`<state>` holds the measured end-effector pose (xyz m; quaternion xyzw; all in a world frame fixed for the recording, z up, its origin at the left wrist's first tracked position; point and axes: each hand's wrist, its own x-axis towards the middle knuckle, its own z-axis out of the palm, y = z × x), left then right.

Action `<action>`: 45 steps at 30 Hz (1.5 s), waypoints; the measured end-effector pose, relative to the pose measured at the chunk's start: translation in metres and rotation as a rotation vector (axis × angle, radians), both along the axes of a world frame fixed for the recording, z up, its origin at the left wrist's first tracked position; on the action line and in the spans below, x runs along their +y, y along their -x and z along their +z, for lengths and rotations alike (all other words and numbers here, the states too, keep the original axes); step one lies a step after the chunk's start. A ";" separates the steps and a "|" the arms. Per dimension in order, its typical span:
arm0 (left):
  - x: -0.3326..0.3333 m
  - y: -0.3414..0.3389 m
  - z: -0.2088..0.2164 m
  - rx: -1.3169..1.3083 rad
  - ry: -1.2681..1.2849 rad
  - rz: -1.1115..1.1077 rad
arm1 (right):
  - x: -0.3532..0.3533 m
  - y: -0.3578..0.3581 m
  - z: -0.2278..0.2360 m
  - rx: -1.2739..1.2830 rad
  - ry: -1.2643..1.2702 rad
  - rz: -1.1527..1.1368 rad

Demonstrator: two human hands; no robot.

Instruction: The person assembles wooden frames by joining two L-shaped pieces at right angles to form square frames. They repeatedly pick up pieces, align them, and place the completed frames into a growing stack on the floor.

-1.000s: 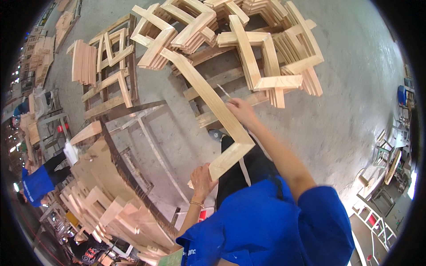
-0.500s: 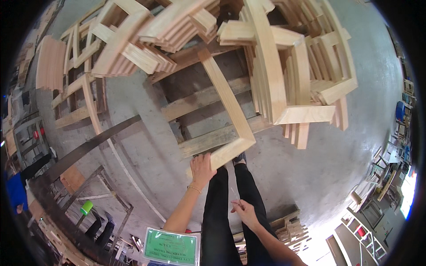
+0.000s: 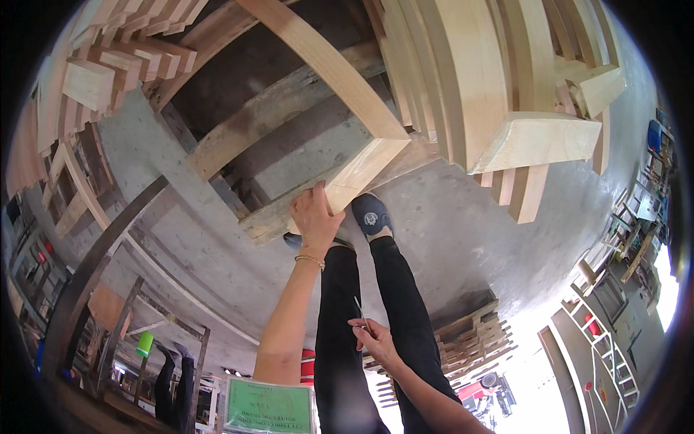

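Note:
My left hand (image 3: 315, 217) grips the near end of an L-shaped wooden frame piece (image 3: 367, 160), its fingers over the short arm. The long arm of that piece stretches away over a wooden pallet (image 3: 253, 134). Whether the piece rests on the pallet I cannot tell. In front of my thighs, my right hand (image 3: 377, 344) is closed on a thin pointed metal tool (image 3: 359, 307). Its tip points up and away from the fingers, which hide the tool's other end.
Stacked wooden frame pieces (image 3: 470, 79) rise close on the right, with another stack (image 3: 94, 79) at the far left. My shoes (image 3: 372, 215) are at the pallet's near edge. A dark metal rack (image 3: 108, 246) stands at left. More stacked wood (image 3: 473, 336) lies behind my legs.
The pallet and stacks appear larger and nearer as my view shifts. My left hand keeps its hold on the frame piece. My right hand still holds the thin tool, now pointing more upright.

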<state>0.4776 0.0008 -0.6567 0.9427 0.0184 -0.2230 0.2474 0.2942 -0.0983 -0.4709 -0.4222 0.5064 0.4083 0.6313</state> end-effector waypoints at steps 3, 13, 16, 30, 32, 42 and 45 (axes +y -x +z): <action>-0.006 0.002 -0.004 -0.004 -0.031 -0.023 | 0.002 -0.008 -0.001 0.038 -0.011 0.038; 0.006 -0.001 -0.023 0.043 0.031 -0.169 | 0.007 -0.016 -0.008 0.022 0.006 0.040; 0.011 -0.001 -0.024 0.054 0.069 -0.182 | 0.008 -0.014 -0.012 0.001 0.004 0.026; 0.024 0.001 -0.022 0.049 0.088 -0.162 | 0.011 0.000 -0.021 -0.013 -0.024 0.097; 0.023 0.001 -0.023 0.019 0.094 -0.178 | 0.017 -0.002 -0.021 -0.046 -0.010 0.024; 0.026 0.003 -0.017 -0.002 0.073 -0.153 | 0.017 -0.006 -0.020 0.062 -0.030 0.127; 0.021 0.006 -0.015 0.006 0.038 -0.161 | 0.018 -0.006 -0.019 0.074 -0.034 0.118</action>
